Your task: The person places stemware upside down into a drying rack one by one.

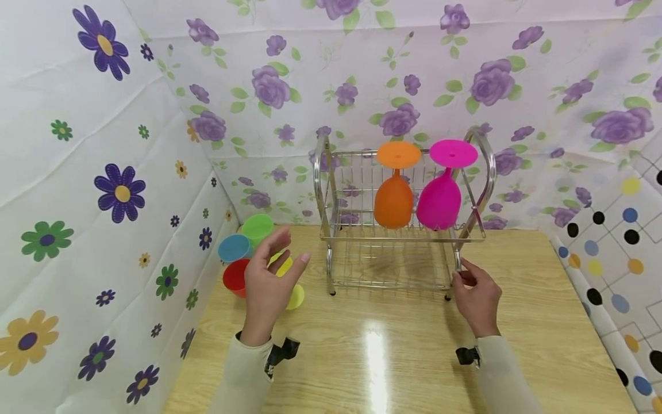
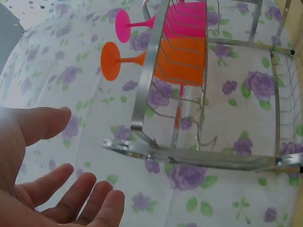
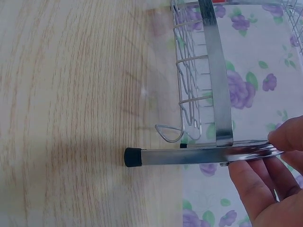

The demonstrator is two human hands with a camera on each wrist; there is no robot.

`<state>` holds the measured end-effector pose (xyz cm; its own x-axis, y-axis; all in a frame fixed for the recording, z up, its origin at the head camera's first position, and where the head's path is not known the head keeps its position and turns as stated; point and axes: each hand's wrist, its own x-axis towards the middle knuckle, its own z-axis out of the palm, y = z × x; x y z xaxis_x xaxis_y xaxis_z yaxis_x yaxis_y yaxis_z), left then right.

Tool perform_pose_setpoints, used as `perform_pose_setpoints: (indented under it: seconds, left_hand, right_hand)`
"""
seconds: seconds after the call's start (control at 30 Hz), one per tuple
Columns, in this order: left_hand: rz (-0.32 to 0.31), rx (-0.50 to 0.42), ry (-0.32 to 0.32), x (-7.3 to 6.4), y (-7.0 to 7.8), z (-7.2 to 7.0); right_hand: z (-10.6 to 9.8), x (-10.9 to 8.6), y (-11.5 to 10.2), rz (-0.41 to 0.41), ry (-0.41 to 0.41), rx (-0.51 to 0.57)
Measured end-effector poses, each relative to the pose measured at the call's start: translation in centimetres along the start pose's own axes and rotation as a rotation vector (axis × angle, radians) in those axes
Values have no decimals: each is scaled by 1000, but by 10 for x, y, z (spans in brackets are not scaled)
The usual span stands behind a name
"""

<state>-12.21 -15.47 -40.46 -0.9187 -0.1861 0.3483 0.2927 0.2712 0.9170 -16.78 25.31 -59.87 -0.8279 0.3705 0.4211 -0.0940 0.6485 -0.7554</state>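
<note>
A two-tier chrome wire dish rack [image 1: 402, 238] stands on the table near the back wall. On its upper tier an orange goblet [image 1: 394, 201] and a magenta goblet [image 1: 439, 198] sit upside down, side by side, bases up. My right hand [image 1: 478, 296] pinches the front right leg [image 3: 189, 155] of the rack between thumb and fingers. Left of the rack my left hand [image 1: 269, 287] is held in the air with fingers spread and nothing in them. In the left wrist view this hand [image 2: 71, 203] is apart from the rack's side frame [image 2: 213, 160].
Beyond the left hand, a green cup [image 1: 257, 226], a blue cup [image 1: 234, 248], a red cup [image 1: 235, 277] and a partly hidden yellow one [image 1: 281, 264] cluster by the left wall. A yellow-green disc [image 1: 296, 297] shows beside them. Patterned cloth walls [image 1: 320, 75] enclose the wooden table [image 1: 331, 356].
</note>
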Motion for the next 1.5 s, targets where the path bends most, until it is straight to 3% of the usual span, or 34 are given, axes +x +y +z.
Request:
perform_pose_setpoints:
  seconds: [0.3,0.47,0.7,0.9,1.1,1.33,1.5]
  left_hand:
    - [-72,2,135,-20,-34,-9]
    - [-124,10,243,-32,-55,-9]
    - [-135,66,356,-44,-84,-3]
    - [-169,83,455,-53,-110,9]
    - [-201,61,528,-55,-136,22]
    - [-248,-15,576,-51,-155,33]
    - [-241,-59,599,-47,-169,39]
  right_hand:
    - [-1,-2,5,-2,10,-12]
    - [0,0,3,-21,14,6]
    - [0,1,2,-12,5,13]
    - [1,1,3,-7,2,4]
    - [0,1,2,-17,5,3]
    - [0,0,3,-23,2,4]
    - [0,0,2,-18,-3,4]
